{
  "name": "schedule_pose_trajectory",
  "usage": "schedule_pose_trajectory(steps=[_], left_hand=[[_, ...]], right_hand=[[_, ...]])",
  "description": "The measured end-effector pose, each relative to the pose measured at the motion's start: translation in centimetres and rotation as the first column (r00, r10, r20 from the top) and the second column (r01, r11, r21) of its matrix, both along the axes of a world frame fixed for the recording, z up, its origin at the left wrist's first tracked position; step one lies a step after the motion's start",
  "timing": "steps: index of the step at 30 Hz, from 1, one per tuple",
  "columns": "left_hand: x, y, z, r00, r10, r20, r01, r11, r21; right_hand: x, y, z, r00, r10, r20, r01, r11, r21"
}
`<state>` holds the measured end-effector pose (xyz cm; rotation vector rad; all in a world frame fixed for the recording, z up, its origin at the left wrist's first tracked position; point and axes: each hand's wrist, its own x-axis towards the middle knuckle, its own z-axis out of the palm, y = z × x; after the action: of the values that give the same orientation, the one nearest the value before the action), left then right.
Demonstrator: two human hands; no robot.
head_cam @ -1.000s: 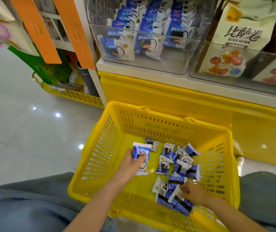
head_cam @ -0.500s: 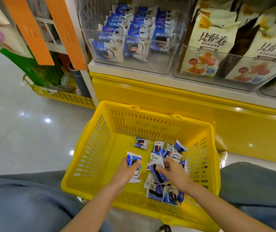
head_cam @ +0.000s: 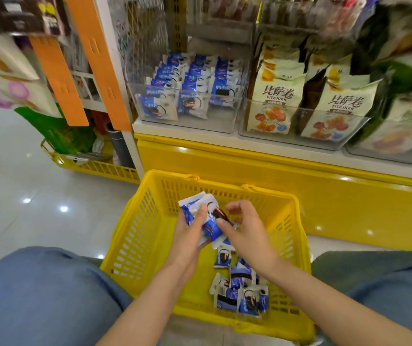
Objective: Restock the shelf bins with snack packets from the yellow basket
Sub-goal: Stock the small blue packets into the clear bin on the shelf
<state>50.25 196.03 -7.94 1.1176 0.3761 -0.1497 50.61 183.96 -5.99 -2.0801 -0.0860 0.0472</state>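
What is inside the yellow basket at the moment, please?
Loose blue packets lie on the basket floor, toward its right. The left hand and right hand hold a bunch above, hiding the floor beneath.

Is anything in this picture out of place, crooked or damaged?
Nothing looks damaged or spilled. The packets in the yellow basket lie in a jumbled heap, and in the clear bin the right row stops short of the front wall, leaving a gap there.

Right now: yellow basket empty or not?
Not empty. Blue-and-white snack packets lie piled on the floor of the yellow basket, toward the person's side.
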Motion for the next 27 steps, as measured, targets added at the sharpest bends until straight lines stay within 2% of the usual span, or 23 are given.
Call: schedule_pose_trajectory(steps=[3,6,11,14,16,18,22,24,27], left_hand=[[0.5,-0.2,1.5,0.997,0.021,0.068,-0.022,1.0,0.013],[1.0,-0.1,2.4,0.993,0.024,0.111,-0.033,0.996,0.078],[1.8,0.2,4.1,0.994,-0.06,0.094,0.044,0.985,0.165],[2.6,1.0,5.9,0.985,-0.152,0.081,0.135,0.973,0.187],[3.0,1.7,7.1,0.975,-0.199,0.095,0.19,0.977,0.099],[3.2,2.3,8.1,0.965,-0.23,0.125,0.223,0.972,0.07],[3.8,2.8,9.1,0.971,-0.161,0.176,0.117,0.964,0.237],[4.5,3.6,9.4,0.974,-0.12,0.193,0.056,0.95,0.308],[5.5,5.1,10.0,0.958,-0.161,0.236,0.06,0.921,0.385]], right_hand=[[0.7,-0.7,1.8,0.976,0.02,-0.219,0.004,0.994,0.108],[0.9,-1.2,3.2,0.939,0.102,-0.329,-0.006,0.96,0.279],[1.4,-1.8,4.8,0.918,0.256,-0.304,-0.173,0.946,0.276],[2.6,-2.0,6.0,0.948,0.184,-0.259,-0.105,0.951,0.292],[3.2,-1.9,6.7,0.954,0.139,-0.266,-0.026,0.921,0.388],[3.3,-1.5,7.3,0.945,0.156,-0.288,0.028,0.837,0.546],[3.4,-0.3,8.0,0.937,0.205,-0.284,0.044,0.736,0.676],[3.8,0.1,8.5,0.94,0.212,-0.266,0.019,0.749,0.662],[5.2,-0.3,9.9,0.971,0.178,-0.158,-0.081,0.872,0.482]])
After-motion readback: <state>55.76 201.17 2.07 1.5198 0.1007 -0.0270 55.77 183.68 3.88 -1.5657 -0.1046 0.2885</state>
